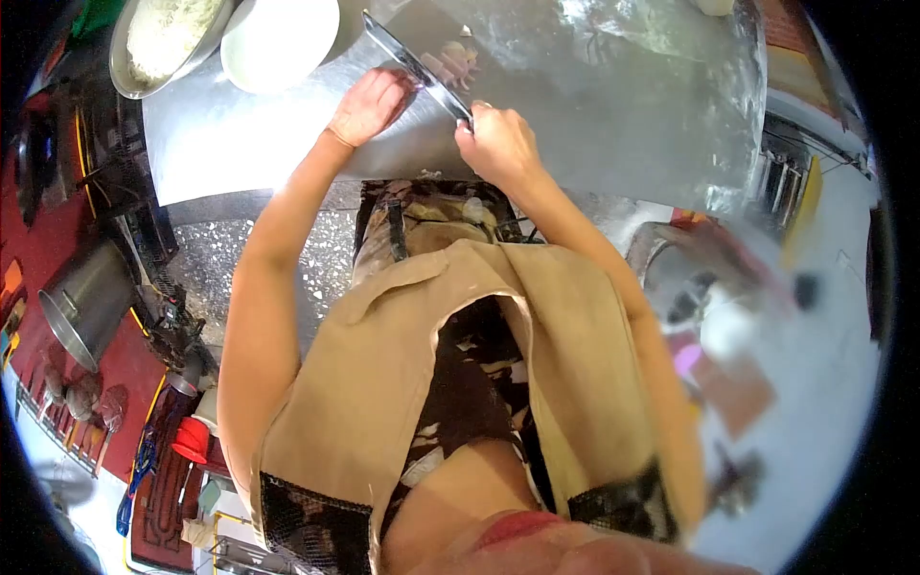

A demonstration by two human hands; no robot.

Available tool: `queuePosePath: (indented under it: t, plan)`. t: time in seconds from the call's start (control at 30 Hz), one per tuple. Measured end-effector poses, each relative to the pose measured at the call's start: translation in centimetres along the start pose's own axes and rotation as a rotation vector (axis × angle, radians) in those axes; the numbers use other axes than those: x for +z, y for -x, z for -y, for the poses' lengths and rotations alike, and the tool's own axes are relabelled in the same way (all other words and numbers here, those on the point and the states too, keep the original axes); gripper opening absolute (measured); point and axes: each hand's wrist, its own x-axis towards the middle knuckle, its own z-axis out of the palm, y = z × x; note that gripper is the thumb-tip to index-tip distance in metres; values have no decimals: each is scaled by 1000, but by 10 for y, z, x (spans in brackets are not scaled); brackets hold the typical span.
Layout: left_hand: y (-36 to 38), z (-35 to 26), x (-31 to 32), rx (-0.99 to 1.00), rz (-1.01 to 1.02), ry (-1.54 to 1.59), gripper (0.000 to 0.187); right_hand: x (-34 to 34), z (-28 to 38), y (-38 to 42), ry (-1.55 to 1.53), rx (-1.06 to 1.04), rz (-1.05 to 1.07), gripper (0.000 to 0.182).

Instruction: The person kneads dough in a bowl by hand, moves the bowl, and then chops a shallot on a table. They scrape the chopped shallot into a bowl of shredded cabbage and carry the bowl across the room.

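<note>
My right hand (500, 142) is wrapped round the handle of a large knife (419, 70), whose blade points up and to the left over the metal table (594, 125). Just left of the blade lies my left hand (372, 105), fingers curled and pressed together at the tabletop. A small bit of something purplish shows at its fingertips, too small to name. On the far side of the blade, thin pinkish slices (454, 65) lie in a loose pile on the metal, with a small pale scrap (467, 32) beyond them.
A metal bowl (119, 59) of white shredded food stands at the table's back left, beside a white plate (280, 43). A pale object (713, 6) sits at the far right edge. Low on the left are a metal pot (88, 305) and a red cup (191, 439).
</note>
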Motion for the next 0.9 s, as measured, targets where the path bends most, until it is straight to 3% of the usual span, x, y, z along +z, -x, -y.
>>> queuePosePath:
  t: [0.17, 0.3, 0.67, 0.9]
  plan:
    - [-2, 1, -3, 15, 1, 11, 27, 8, -6, 1, 48, 19, 61, 24]
    - [-4, 2, -5, 2, 5, 11, 19, 41, -6, -29, -29, -22, -43, 25]
    - [-5, 6, -3, 0, -4, 5, 19, 6, -7, -7, -64, 59, 111, 25]
    - [-3, 4, -4, -62, 9, 39, 20, 52, -7, -39, -134, 4, -56, 29]
